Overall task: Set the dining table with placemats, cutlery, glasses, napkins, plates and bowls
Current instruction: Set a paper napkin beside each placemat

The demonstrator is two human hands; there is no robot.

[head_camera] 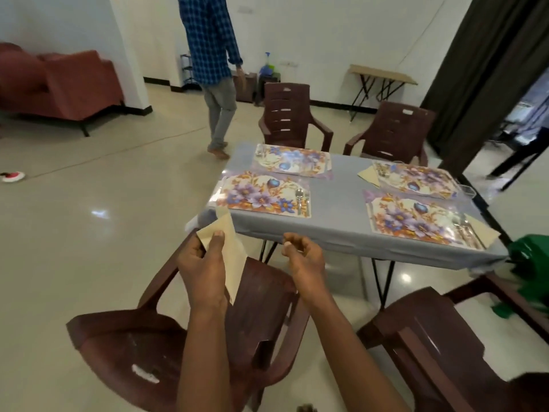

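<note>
My left hand (pixel 205 263) grips a folded cream napkin (pixel 233 257) just short of the table's near left corner. My right hand (pixel 303 257) hovers beside it with fingers curled and holds nothing. The table (pixel 335 209) has a grey cloth and several floral placemats. The near left placemat (pixel 261 193) carries a spoon and fork (pixel 301 199). The near right placemat (pixel 416 218) has cutlery and a napkin (pixel 484 230) at its right side. The far right placemat (pixel 416 178) has a napkin (pixel 367 173) tucked under its left edge.
Brown plastic chairs stand in front of me (pixel 178 337), at my right (pixel 439 337) and across the table (pixel 288 114). A person in a blue checked shirt (pixel 211 40) walks beyond the table. A green object (pixel 528 263) sits at the right edge. A red sofa (pixel 59 81) is far left.
</note>
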